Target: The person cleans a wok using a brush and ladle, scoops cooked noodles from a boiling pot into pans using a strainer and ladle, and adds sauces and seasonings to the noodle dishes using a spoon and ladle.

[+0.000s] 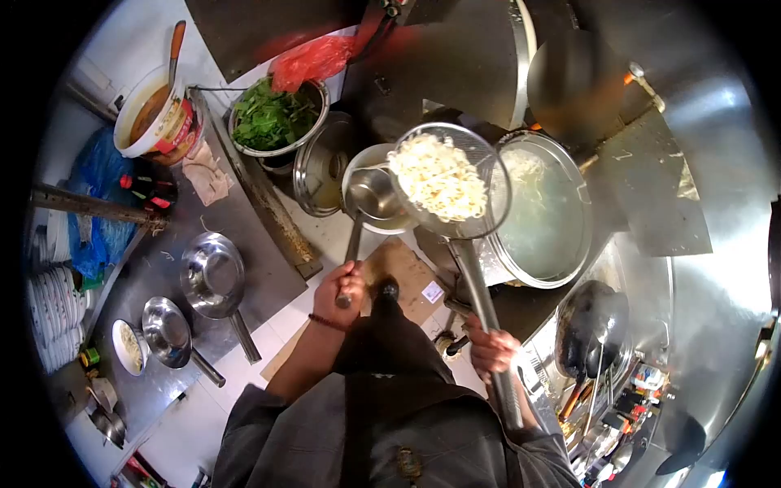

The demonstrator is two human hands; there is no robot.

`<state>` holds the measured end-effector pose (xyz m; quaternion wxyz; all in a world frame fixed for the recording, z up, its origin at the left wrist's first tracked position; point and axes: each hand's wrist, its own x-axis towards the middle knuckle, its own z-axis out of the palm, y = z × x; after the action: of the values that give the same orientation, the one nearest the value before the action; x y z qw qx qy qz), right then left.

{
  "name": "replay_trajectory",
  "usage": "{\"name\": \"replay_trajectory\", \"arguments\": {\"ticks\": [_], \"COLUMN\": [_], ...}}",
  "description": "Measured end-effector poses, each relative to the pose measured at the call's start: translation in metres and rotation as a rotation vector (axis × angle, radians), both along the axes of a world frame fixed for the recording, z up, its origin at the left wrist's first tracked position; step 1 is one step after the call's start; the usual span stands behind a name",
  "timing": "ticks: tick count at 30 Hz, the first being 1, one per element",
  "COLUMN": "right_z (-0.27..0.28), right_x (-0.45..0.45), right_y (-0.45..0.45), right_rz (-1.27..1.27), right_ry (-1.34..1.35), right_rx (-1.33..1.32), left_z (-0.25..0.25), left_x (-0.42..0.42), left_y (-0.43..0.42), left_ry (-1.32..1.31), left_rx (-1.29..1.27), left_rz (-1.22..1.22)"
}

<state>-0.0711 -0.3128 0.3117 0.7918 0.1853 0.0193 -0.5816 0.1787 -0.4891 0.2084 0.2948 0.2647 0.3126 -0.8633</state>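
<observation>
Head: right hand (492, 351), strainer (488, 165) (noodles (438, 179) inside); left hand (338, 294), ladle (375, 198)

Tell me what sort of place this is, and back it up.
Most likely a commercial kitchen, perhaps a noodle shop's: a large pot of cloudy liquid, a strainer loaded with what look like noodles, and stacked dishes at the left.

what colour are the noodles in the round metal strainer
Pale cream noodles, clearest in the head view.
</observation>
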Motion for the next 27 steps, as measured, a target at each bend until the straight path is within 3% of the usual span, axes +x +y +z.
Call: {"name": "replay_trajectory", "arguments": {"ticks": [1, 3, 5, 9, 11, 13, 15, 17, 18, 21, 23, 26, 27], "right_z": [-0.019, -0.064, -0.121, -0.263, -0.324, -0.382, -0.424, -0.454, -0.438, -0.517, -0.505, -0.508, -0.516], "right_x": [0.000, -0.004, -0.010, -0.021, -0.020, -0.013, -0.001, 0.014, 0.015, 0.009, 0.006, 0.001, -0.002], "right_y": [-0.011, -0.041, -0.071, -0.129, -0.160, -0.179, -0.183, -0.186, -0.201, -0.199, -0.223, -0.241, -0.241], "right_rz": [0.041, 0.135, 0.183, 0.187, 0.203, 0.168, 0.162, 0.248, 0.469, 0.517, 0.542, 0.606, 0.586], "right_ry": [0.057, 0.100, 0.061, -0.014, -0.056, 0.072, -0.106, 0.519, 0.762, 0.682, 0.629, 0.687, 0.557], "right_rx": [0.059, 0.106, 0.111, 0.167, 0.293, 0.564, 0.493, 0.722, 0.852, 0.764, 0.842, 0.700, 0.654], "left_z": [0.003, 0.022, 0.037, 0.038, 0.025, 0.014, 0.005, -0.004, -0.009, -0.020, -0.028, -0.037, -0.040], "left_x": [0.009, 0.018, 0.022, 0.009, 0.001, -0.011, -0.021, -0.020, -0.020, -0.015, -0.014, -0.013, -0.012], "left_y": [0.002, 0.003, -0.010, -0.038, -0.044, -0.048, -0.048, -0.045, -0.044, -0.040, -0.039, -0.038, -0.038], "left_ry": [-0.066, -0.499, -0.661, -0.802, -0.770, -0.816, -0.924, -0.880, -0.883, -0.956, -0.986, -1.013, -1.003], "left_rx": [-0.063, -0.423, -0.519, -0.575, -0.521, -0.521, -0.553, -0.498, -0.497, -0.429, -0.407, -0.319, -0.279], "left_rz": [0.009, -0.064, -0.140, -0.280, -0.296, -0.350, -0.390, -0.320, -0.334, -0.340, -0.284, -0.282, -0.264]}}
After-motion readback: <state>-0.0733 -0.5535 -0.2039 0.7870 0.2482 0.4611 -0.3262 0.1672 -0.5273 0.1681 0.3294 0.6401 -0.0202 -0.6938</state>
